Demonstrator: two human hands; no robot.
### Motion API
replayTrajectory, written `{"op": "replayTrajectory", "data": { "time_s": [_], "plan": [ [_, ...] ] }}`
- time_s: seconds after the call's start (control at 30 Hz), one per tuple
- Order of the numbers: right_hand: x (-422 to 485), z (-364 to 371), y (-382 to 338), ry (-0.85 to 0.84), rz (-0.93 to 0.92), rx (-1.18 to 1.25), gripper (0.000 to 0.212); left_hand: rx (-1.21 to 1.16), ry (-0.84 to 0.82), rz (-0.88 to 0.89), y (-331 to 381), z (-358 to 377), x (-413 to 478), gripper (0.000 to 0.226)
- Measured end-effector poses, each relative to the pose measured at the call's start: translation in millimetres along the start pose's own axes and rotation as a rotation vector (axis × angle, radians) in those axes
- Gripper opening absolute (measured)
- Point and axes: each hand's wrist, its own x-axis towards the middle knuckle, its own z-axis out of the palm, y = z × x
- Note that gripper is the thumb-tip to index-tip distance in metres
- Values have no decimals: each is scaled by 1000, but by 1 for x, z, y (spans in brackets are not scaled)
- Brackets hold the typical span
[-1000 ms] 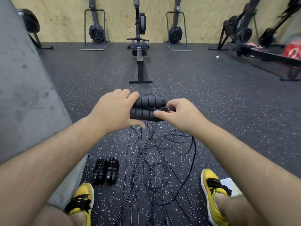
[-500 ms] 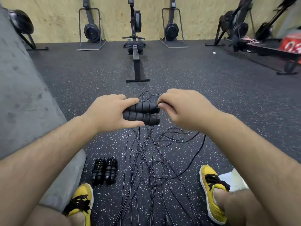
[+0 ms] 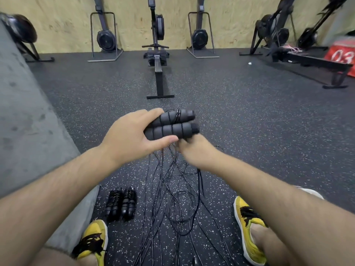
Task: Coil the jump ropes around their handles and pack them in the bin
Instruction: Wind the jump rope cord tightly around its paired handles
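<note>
Head | left hand (image 3: 130, 137) grips both handles (image 3: 172, 125) | right hand (image 3: 194, 152) curled round rope (image 3: 167, 167) beneath

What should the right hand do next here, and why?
Probably carry the cord up over the handles for another turn. The left hand grips the paired handles, only a few wraps cross them, the right hand sits blurred just beneath them, and most of the cord lies loose on the floor.
</note>
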Motion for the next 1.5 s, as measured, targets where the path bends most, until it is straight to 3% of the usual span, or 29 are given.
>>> {"op": "replayTrajectory", "data": {
  "time_s": [0.17,0.3,0.43,0.63,0.7,0.77,0.87,0.97,1.07,1.17,1.3,1.5],
  "plan": [
    [-21,1,-26,-105,81,16,28,231,13,-119,-26,-1,7,65],
    [-28,-24,-34,-63,27,-30,28,319,-66,-141,-44,-3,3,70],
    [-24,-49,-23,47,-86,-316,24,337,-181,-40,-42,-2,1,87],
    [0,-70,0,133,-266,-386,18,180,-314,205,-19,-3,-6,75],
    [7,-72,11,129,-274,-304,12,56,-310,232,-9,-4,-7,73],
    [10,-68,19,153,-238,-71,9,-113,-291,183,2,-9,-7,67],
    [4,-52,16,91,-79,278,21,-359,-269,41,12,-16,-9,61],
    [-3,-16,5,-1,-29,77,31,-337,-189,-15,12,-18,-5,57],
    [-15,10,-12,-40,9,135,25,-68,-108,-37,-6,-14,1,58],
    [-20,12,-25,-95,59,31,33,167,-145,-93,-25,-10,3,65],
    [-27,-7,-38,-115,9,-182,27,327,-221,-115,-32,-4,3,66],
    [-16,-58,-29,70,-183,-558,27,295,-354,64,-24,-3,1,57]
  ]
}}
